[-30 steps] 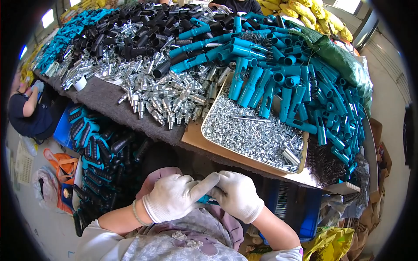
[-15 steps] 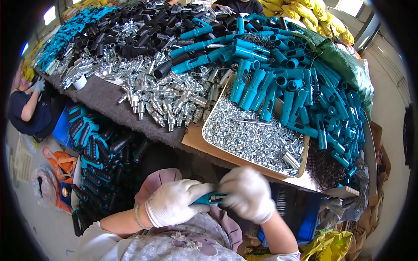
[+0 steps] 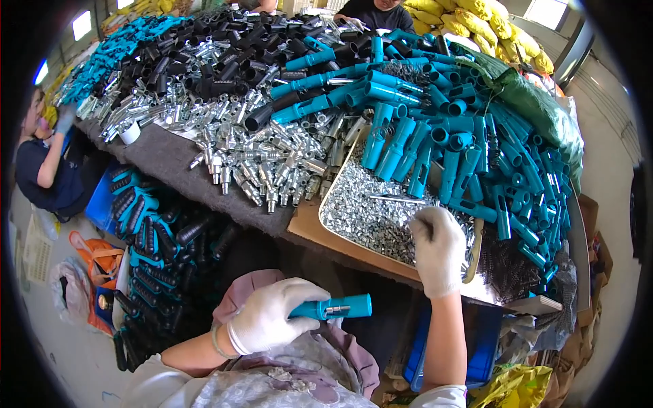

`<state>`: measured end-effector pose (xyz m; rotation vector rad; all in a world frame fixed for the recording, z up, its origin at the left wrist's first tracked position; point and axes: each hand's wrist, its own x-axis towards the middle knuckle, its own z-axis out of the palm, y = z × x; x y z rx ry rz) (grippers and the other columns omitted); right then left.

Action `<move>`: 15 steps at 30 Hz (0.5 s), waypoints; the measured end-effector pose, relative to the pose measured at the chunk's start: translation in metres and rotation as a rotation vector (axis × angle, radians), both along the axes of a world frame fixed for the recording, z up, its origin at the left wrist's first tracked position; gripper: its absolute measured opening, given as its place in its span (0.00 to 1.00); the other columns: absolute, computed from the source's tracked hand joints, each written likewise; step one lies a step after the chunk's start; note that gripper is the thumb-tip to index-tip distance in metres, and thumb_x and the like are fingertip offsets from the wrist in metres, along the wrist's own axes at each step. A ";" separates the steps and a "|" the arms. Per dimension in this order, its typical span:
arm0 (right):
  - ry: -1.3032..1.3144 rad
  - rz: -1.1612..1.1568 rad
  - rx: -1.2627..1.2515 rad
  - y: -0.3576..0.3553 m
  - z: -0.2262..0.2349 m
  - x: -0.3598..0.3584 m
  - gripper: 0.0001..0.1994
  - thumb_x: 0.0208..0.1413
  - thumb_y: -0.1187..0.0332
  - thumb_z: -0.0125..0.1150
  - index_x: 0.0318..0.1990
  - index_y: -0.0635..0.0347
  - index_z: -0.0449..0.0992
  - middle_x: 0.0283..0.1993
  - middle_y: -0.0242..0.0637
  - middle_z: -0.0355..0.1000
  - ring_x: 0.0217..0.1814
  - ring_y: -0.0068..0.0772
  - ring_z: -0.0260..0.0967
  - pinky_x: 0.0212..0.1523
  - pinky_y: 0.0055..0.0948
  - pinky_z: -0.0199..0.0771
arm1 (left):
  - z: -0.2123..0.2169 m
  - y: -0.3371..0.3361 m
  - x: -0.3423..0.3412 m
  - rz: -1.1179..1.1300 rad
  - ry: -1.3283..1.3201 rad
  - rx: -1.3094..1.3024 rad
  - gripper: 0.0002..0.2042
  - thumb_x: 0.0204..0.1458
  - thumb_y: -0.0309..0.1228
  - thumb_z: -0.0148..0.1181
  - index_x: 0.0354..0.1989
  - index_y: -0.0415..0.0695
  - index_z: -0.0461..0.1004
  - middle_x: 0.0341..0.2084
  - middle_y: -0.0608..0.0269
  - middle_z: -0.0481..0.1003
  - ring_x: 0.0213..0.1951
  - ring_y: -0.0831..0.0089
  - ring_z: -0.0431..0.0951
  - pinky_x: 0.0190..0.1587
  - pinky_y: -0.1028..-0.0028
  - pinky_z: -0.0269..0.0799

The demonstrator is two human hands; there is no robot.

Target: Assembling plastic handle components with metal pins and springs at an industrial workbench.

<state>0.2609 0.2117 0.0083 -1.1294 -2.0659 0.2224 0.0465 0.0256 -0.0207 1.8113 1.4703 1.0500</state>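
Note:
In front of my lap my left hand [image 3: 275,315], in a white glove, is wrapped round one end of a teal slotted tube [image 3: 357,306]. The tube lies level, and a silvery metal part shows in its slot. My gloved right hand [image 3: 439,251] is over the right side of a shallow tray [image 3: 371,250] of small shiny metal pieces [image 3: 367,221]. Its fingers are curled together, and whatever they hold, if anything, is hidden. A thin metal rod [image 3: 396,198] lies on the pieces just behind it.
Teal tubes [image 3: 388,153] are heaped behind and right of the tray, with silvery fittings [image 3: 272,166] to its left and black sleeves [image 3: 224,75] farther back. Black-and-teal handles [image 3: 153,245] fill the space below left. One co-worker [image 3: 51,163] is at left, another [image 3: 377,15] at the far side.
My right hand has left the tube's right end and moved forward and right to the tray. My left hand still holds the tube, whose right end now shows.

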 end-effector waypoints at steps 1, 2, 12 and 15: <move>0.089 -0.011 -0.062 -0.012 0.007 -0.003 0.04 0.49 0.76 0.66 0.32 0.62 0.76 0.31 0.43 0.74 0.32 0.43 0.73 0.37 0.35 0.73 | 0.002 0.001 -0.002 0.033 -0.089 -0.042 0.17 0.43 0.26 0.67 0.45 0.43 0.77 0.38 0.52 0.78 0.41 0.55 0.80 0.45 0.65 0.75; 0.197 0.005 -0.166 -0.022 0.009 -0.005 0.04 0.51 0.79 0.63 0.34 0.63 0.77 0.30 0.39 0.74 0.30 0.31 0.72 0.35 0.27 0.72 | 0.010 0.001 -0.003 0.081 -0.115 -0.084 0.18 0.45 0.24 0.65 0.48 0.38 0.75 0.37 0.54 0.78 0.39 0.62 0.80 0.44 0.69 0.74; 0.272 0.362 -0.396 -0.101 -0.013 -0.072 0.08 0.40 0.83 0.70 0.28 0.64 0.78 0.30 0.37 0.77 0.33 0.29 0.75 0.38 0.26 0.74 | -0.010 0.004 -0.007 0.233 -0.908 -0.309 0.22 0.53 0.27 0.59 0.56 0.33 0.68 0.39 0.62 0.74 0.38 0.79 0.72 0.42 0.78 0.69; 0.281 0.358 -0.475 -0.100 -0.017 -0.083 0.07 0.42 0.79 0.70 0.29 0.61 0.78 0.30 0.41 0.77 0.31 0.36 0.76 0.36 0.28 0.75 | -0.015 -0.003 -0.015 0.304 -0.733 -0.253 0.22 0.52 0.26 0.61 0.55 0.32 0.69 0.42 0.56 0.75 0.45 0.73 0.74 0.51 0.73 0.70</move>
